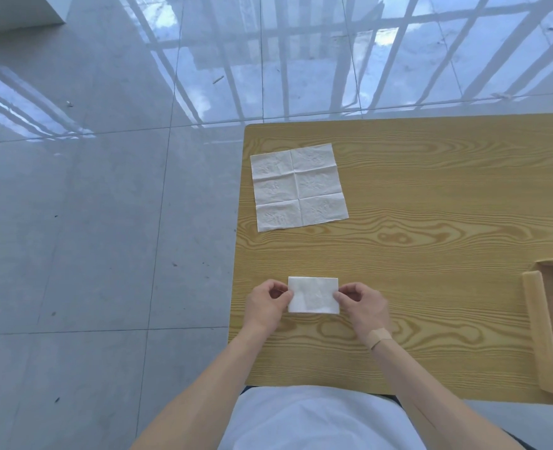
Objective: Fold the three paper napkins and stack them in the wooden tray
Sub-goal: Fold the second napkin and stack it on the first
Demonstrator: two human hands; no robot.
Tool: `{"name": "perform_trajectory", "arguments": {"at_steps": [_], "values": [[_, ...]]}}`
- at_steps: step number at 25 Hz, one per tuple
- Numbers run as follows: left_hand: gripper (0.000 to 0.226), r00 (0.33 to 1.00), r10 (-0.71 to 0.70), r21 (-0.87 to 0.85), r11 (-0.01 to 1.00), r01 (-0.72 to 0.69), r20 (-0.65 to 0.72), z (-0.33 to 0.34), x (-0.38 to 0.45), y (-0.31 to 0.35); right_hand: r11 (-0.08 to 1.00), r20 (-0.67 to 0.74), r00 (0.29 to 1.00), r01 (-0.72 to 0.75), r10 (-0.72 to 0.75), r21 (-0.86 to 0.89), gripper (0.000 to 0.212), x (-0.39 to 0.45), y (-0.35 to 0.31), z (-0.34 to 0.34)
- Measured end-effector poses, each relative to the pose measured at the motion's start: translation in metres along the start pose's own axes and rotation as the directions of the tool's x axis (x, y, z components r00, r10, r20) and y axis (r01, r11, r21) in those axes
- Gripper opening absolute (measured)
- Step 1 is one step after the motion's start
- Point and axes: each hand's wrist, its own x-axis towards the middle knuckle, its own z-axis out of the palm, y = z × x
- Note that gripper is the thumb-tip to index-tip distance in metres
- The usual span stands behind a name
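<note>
A small folded white napkin (313, 294) lies flat on the wooden table near its front left corner. My left hand (267, 303) pinches its left edge and my right hand (363, 303) pinches its right edge. Farther back, an unfolded white napkin (298, 186) with crease lines lies spread out near the table's left edge. The wooden tray (536, 332) sits at the right border of the view, only partly visible; the part I see holds nothing. I see no third napkin.
The light wood-grain table (431, 222) fills the right half of the view, its left edge running down the middle. A glossy grey tiled floor (90, 222) lies to the left and beyond.
</note>
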Motion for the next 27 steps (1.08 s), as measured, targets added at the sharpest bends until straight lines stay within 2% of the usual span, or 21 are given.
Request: {"name": "perform_trajectory", "arguments": {"at_steps": [12,17,19,21,24,27], "values": [[0.008,1.0,-0.002,0.096,0.995,0.004,-0.023,0.001,0.003,0.003,0.998,-0.04,0.999,-0.032,0.03,-0.054,0.006,-0.001,-0.004,0.004],[0.01,0.997,-0.019,0.18,0.983,0.032,-0.076,0.003,0.003,0.009,0.996,-0.068,0.997,-0.035,0.03,-0.081,0.008,-0.001,-0.005,0.005],[0.012,0.997,-0.006,0.209,0.978,0.023,-0.081,0.001,0.005,0.01,0.995,-0.092,0.996,-0.003,-0.006,-0.095,0.017,-0.002,-0.004,0.006],[0.016,0.996,0.053,0.237,0.971,-0.035,-0.073,-0.004,0.006,0.012,0.981,-0.115,0.984,0.114,-0.133,-0.155,0.03,-0.001,-0.002,0.007],[0.035,0.967,0.254,0.462,0.854,-0.24,0.033,-0.009,0.014,0.014,0.832,-0.002,0.924,0.343,-0.382,-0.436,0.051,0.006,0.001,0.004],[0.046,0.923,0.343,0.662,0.652,-0.369,0.177,-0.008,0.019,0.019,0.634,0.132,0.87,0.442,-0.475,-0.634,0.05,0.013,-0.002,0.003]]}}
